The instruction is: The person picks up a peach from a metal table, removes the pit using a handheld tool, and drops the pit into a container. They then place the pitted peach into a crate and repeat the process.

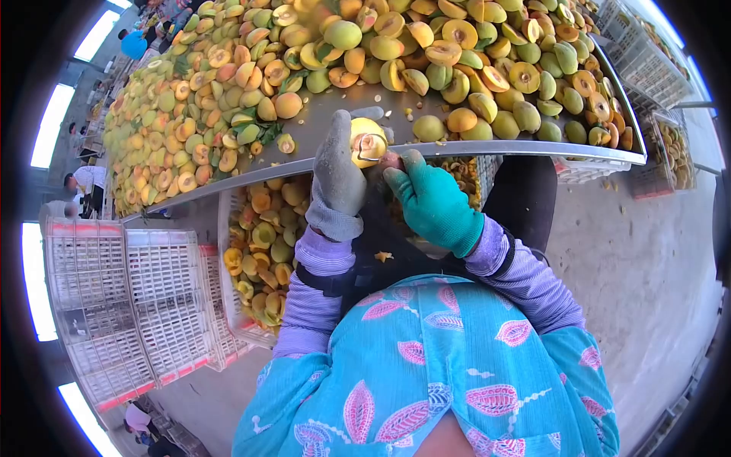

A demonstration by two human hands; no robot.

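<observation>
Currently the grey-gloved left hand (337,171) clamps a yellow halved peach (364,135) at centre frame, above the metal table (487,148) edge. The green-gloved right hand (432,202) is closed on a small metal loop tool (371,151) at the pit. Judged step: pitting. The next move calls for a steady scoop.

Left hand (337,171) glove grey, right hand (432,202) glove teal-green. Peach (364,137) yellow, pit hollow reddish-brown. Sleeves (324,263) lilac, thin stripes. Smock (426,358) turquoise with pink leaf print (white dotted sprigs too). Fruit pile (228,91) yellow, green, orange mixed. Table (324,107) dull grey metal. Crates (114,297) white, red edging. Floor (640,266) pale grey. Distant person's top (135,44) bright blue.
</observation>
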